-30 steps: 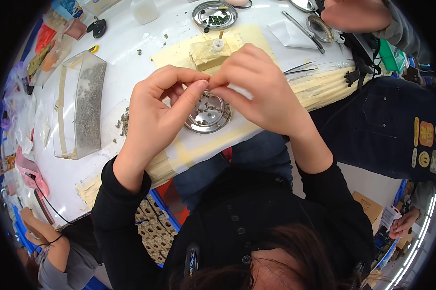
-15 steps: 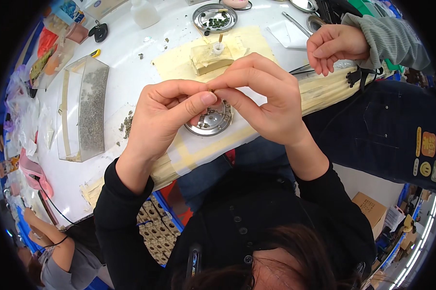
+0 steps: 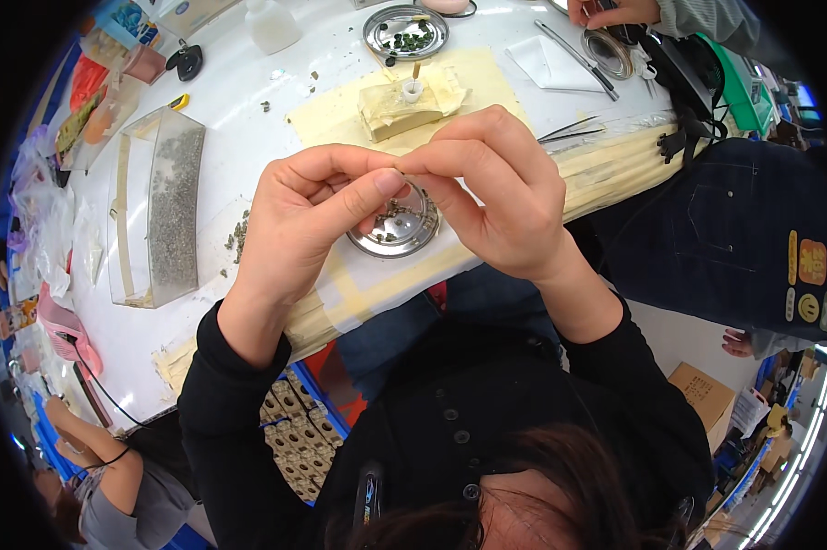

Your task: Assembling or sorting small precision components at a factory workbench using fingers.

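Note:
Above a round metal dish (image 3: 397, 246), my two hands meet at the fingertips. My left hand (image 3: 308, 206) is pinched, thumb against fingers, around something too small to make out. My right hand (image 3: 501, 197) also pinches at the same spot, its index finger touching the left fingertips. Small dark metal-looking pieces (image 3: 391, 220) lie in the dish, partly hidden by my fingers. Just beyond the hands, a block wrapped in cream tape (image 3: 400, 115) carries a small white cup (image 3: 412, 90) with a thin stick in it.
A clear box of small grey pieces (image 3: 175, 206) stands at left, with loose bits (image 3: 237, 236) beside it. At the back is a metal tray (image 3: 377, 44) with dark green pieces. Tweezers (image 3: 578, 60) lie at back right, near a co-worker's hand (image 3: 620, 11).
The co-worker's hand at right has moved up and away, over the round metal lids at the back. My right thumb has shifted down slightly from the fingertips; my hands otherwise stay together.

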{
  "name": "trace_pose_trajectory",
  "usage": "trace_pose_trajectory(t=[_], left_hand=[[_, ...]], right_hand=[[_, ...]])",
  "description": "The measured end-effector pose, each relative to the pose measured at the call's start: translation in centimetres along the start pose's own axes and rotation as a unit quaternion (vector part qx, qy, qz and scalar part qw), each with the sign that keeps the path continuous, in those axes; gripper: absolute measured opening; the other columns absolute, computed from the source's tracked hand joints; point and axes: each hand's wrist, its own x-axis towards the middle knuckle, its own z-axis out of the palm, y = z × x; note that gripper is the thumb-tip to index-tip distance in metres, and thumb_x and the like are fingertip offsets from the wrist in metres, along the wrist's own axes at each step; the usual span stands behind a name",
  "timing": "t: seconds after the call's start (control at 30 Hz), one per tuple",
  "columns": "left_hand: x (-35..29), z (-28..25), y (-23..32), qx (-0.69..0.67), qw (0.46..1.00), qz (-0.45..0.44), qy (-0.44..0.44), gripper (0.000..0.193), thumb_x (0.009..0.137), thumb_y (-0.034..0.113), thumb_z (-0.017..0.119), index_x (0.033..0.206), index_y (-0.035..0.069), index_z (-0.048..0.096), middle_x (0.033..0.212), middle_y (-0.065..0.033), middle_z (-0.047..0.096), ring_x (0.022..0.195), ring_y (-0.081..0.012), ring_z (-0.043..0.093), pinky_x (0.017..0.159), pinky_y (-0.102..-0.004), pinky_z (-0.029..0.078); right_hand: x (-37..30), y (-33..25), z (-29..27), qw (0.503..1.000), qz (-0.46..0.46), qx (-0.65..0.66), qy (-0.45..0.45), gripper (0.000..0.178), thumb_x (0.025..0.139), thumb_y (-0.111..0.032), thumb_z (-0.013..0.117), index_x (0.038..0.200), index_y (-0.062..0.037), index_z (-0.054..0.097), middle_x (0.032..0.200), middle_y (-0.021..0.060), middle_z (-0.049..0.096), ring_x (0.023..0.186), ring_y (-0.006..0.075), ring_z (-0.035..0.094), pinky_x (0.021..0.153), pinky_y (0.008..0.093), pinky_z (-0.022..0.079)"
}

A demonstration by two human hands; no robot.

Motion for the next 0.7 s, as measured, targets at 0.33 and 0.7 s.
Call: trace_pose_trajectory(t=[0.33, 0.7], left_hand=[[-0.13, 0.28, -0.37, -0.030, 0.999, 0.028, 0.015, 0.015, 0.092, 0.010, 0.066, 0.102, -0.001, 0.068, 0.086, -0.0068, 0.070, 0.069, -0.0063, 0.056, 0.063, -0.0186, 0.046], [-0.03, 0.06, -0.01, -0.015, 1.000, 0.011, 0.006, 0.016, 0.091, 0.011, 0.067, 0.101, -0.002, 0.068, 0.086, -0.0073, 0.070, 0.071, -0.0062, 0.058, 0.064, -0.0189, 0.048]], right_hand=[[-0.83, 0.28, 0.78, 0.999, -0.019, 0.012, 0.048, 0.026, 0.067, 0.003, 0.078, 0.091, -0.0046, 0.071, 0.080, 0.0049, 0.061, 0.066, 0.0191, 0.060, 0.054, 0.0284, 0.048], [-0.75, 0.32, 0.80, 0.999, 0.017, 0.021, 0.042, 0.022, 0.070, 0.003, 0.076, 0.089, -0.0040, 0.069, 0.080, 0.0057, 0.061, 0.070, 0.0203, 0.061, 0.057, 0.0298, 0.050]])
